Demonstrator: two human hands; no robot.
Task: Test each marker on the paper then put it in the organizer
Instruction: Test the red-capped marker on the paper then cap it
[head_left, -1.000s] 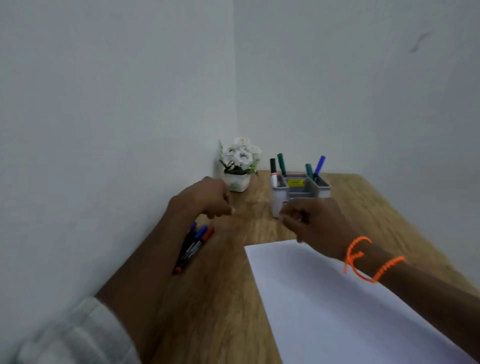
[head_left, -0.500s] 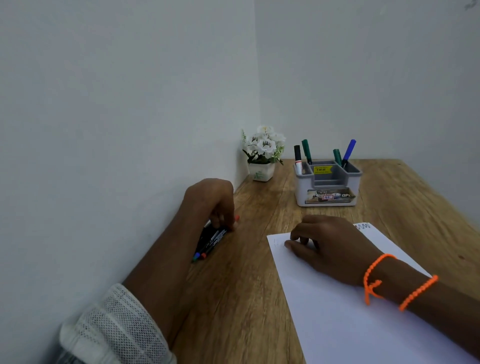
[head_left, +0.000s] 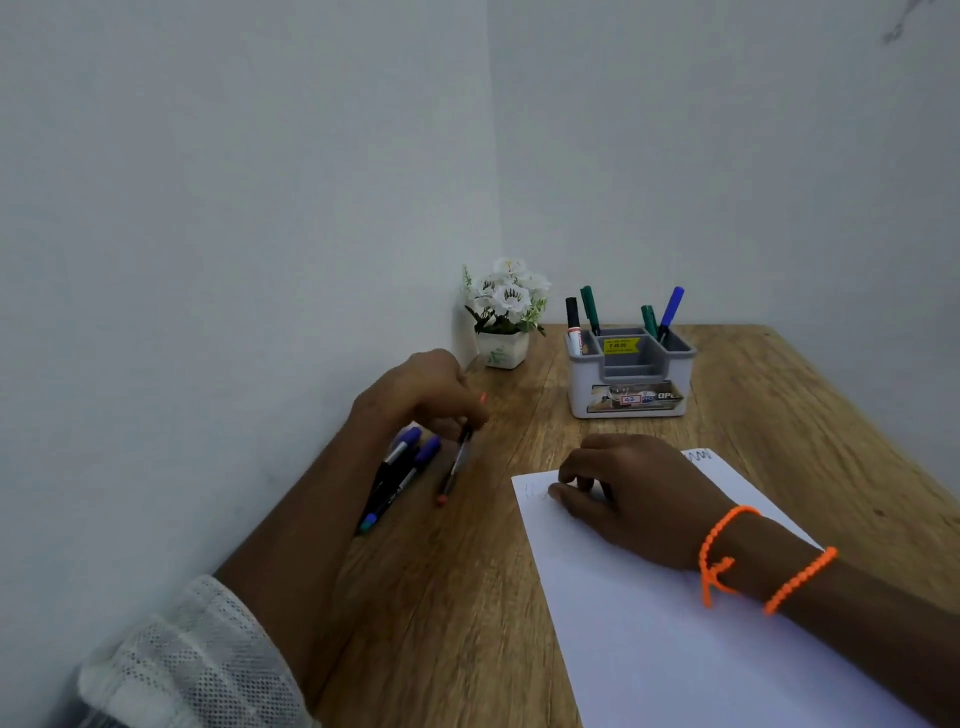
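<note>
My left hand (head_left: 421, 395) pinches the top end of a red-tipped marker (head_left: 453, 470) and lifts it off the wooden table (head_left: 467, 597), its lower end still near the surface. Two purple-capped markers (head_left: 402, 470) lie beside it along the wall. My right hand (head_left: 623, 493), fingers curled and holding nothing, presses on the top left corner of the white paper (head_left: 675, 649). A squiggle (head_left: 698, 456) is drawn at the paper's far edge. The grey and white organizer (head_left: 631, 374) stands behind the paper with several markers upright in its side compartments.
A small white pot of white flowers (head_left: 503, 317) stands in the corner, left of the organizer. White walls close off the left side and the back. An orange cord bracelet (head_left: 727, 561) circles my right wrist.
My left hand went down to the markers by the wall and has lifted the red-tipped one away from the other two. My right hand has settled on the paper's corner.
</note>
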